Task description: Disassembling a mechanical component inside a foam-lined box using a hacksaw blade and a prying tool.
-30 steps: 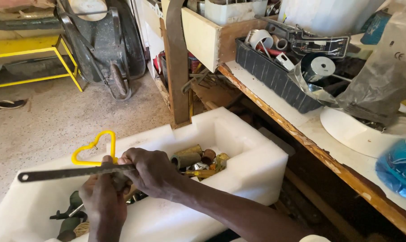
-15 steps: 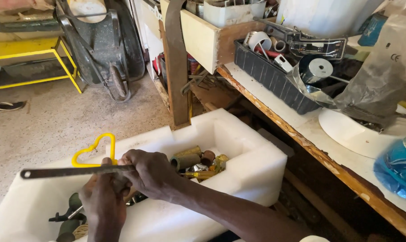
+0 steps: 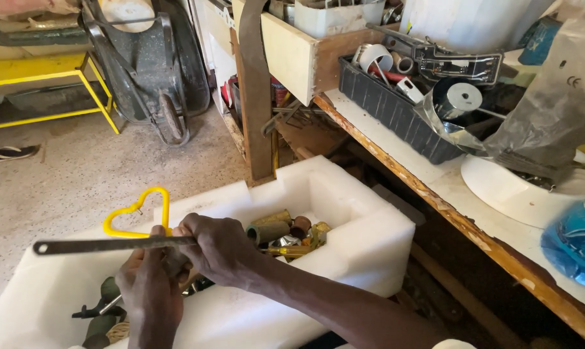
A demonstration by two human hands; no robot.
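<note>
Change since a second back: almost none. The hacksaw blade (image 3: 111,245) is still held level over the white foam box (image 3: 363,258), lower left of frame; only a slight shift of view is seen. So the work is read as paused in a steady two-hand grip, not yet moved on.

Right hand (image 3: 218,249): fingers closed over the blade's right end, pinched from above. Left hand (image 3: 151,294): curled shut below, thumb up against the blade; a small dark part seems to be gripped under it, kind cannot be told. The blade's free end, with its pin hole, sticks out left, clear of both hands.

Just behind the blade, a yellow heart-shaped wire loop (image 3: 137,213) is seen, standing above the box rim. In the box's right compartment: brass fittings (image 3: 286,226) and a yellow-handled screwdriver (image 3: 286,251). Left compartment: dark tool handles and a twine ball, partly hidden by the left hand.

Packages and signs:
- Blue plastic bag (image 3: 576,242), right edge, white print, partly cropped.
- Grey plastic sack (image 3: 551,123), upper right, small dark marks.
- Dark grey crate (image 3: 396,116) on the workbench (image 3: 434,187), upper centre, holding tape rolls and a clear blister pack with a dark card.
- White bucket at top, no label seen.
- Yellow metal frame (image 3: 47,71) and wheelbarrow (image 3: 150,64), upper left.
</note>
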